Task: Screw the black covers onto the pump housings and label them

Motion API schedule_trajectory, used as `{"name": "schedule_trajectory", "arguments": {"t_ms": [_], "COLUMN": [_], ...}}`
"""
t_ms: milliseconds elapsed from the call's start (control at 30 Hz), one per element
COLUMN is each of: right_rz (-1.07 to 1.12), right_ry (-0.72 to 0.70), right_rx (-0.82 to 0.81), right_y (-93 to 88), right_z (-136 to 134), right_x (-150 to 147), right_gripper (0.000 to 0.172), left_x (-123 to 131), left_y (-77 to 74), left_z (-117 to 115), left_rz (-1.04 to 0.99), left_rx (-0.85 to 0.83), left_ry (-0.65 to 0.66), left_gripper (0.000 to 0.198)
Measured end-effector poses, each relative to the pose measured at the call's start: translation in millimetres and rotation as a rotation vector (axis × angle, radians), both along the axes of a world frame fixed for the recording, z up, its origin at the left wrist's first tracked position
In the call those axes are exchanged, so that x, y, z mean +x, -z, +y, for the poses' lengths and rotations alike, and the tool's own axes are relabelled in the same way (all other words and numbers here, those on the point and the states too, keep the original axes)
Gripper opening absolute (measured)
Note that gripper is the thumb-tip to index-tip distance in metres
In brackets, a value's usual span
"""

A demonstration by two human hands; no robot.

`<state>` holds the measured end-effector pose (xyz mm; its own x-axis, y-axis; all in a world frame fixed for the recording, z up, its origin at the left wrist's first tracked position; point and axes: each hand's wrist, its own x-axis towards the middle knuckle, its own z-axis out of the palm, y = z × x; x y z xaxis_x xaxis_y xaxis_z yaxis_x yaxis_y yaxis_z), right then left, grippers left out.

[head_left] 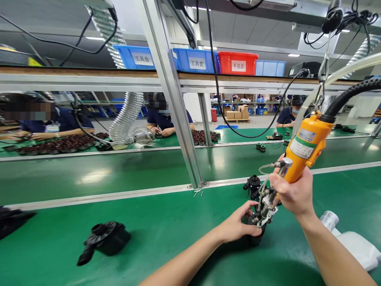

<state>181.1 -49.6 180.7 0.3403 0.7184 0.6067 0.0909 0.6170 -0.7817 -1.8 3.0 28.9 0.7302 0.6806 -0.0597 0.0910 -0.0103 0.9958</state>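
My right hand (294, 192) is wrapped round an orange electric screwdriver (306, 145), which hangs tilted from a hook and a black hose. Its metal tip assembly (269, 206) reaches down to a black pump-like housing (255, 240) on the green bench. My left hand (238, 224) grips this housing from the left, thumb in front and fingers behind. The tool's tip and my hand hide much of the housing's top. Just behind stands another black housing (254, 184). A similar black housing with a side spout (108, 238) sits apart at the left.
A metal post (175, 99) rises from the bench's back rail. Small screws (198, 194) lie near its foot. At the right rests a white plastic bag (357, 248). Blue bins (195, 61) and a red bin (238, 63) line the shelf; co-workers sit across the line.
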Motion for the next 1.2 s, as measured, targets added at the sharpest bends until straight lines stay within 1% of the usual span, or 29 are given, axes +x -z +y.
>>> {"name": "schedule_trajectory", "arguments": {"t_ms": [167, 300, 400, 500, 567, 600, 700, 733, 767, 833, 900, 967, 1067, 1200], "right_rz": [-0.027, -0.068, -0.078, -0.056, -0.026, -0.008, 0.022, 0.023, 0.023, 0.026, 0.027, 0.036, 0.07, 0.094], "right_ry": [0.008, -0.001, -0.027, -0.011, 0.022, 0.036, 0.107, 0.139, 0.171, 0.209, 0.199, 0.16, 0.073, 0.018], "right_rx": [0.009, 0.002, -0.05, -0.093, -0.081, -0.062, 0.017, 0.041, 0.059, 0.08, 0.081, 0.074, 0.04, 0.011], "right_y": [5.1, 9.0, 11.2, 10.4, 7.3, 5.1, -3.5, -6.3, -8.6, -11.2, -10.9, -8.8, -6.2, -6.4], "right_z": [0, 0, 3, 6, 6, 5, 0, -2, -3, -4, -3, -1, 0, -1], "right_x": [-9, -11, -13, -12, -9, -5, 9, 15, 20, 28, 31, 29, 24, 18], "right_gripper": [0.034, 0.029, 0.032, 0.037, 0.039, 0.04, 0.043, 0.042, 0.041, 0.039, 0.041, 0.043, 0.045, 0.044], "left_x": [-1, -2, -2, -2, -1, 0, 3, 4, 4, 5, 5, 6, 8, 11], "left_y": [-0.2, 2.2, 2.0, -0.8, -2.4, -2.6, -0.8, 0.1, 1.0, 2.1, 2.6, 3.2, 4.7, 4.3], "left_z": [3, 5, 5, 4, 0, -1, -6, -7, -7, -7, -7, -8, -10, -11], "left_rz": [-0.015, -0.01, -0.012, -0.011, 0.011, 0.028, 0.057, 0.046, 0.02, -0.046, -0.079, -0.053, 0.019, 0.022], "left_rx": [0.018, 0.016, 0.014, 0.021, 0.038, 0.052, 0.098, 0.097, 0.078, 0.008, -0.031, 0.013, 0.088, 0.017], "left_ry": [0.007, 0.007, 0.016, 0.007, -0.048, -0.109, -0.35, -0.393, -0.4, -0.325, -0.264, -0.28, -0.349, -0.345], "left_gripper": [0.083, 0.081, 0.077, 0.077, 0.079, 0.077, 0.065, 0.063, 0.063, 0.063, 0.063, 0.059, 0.051, 0.059]}}
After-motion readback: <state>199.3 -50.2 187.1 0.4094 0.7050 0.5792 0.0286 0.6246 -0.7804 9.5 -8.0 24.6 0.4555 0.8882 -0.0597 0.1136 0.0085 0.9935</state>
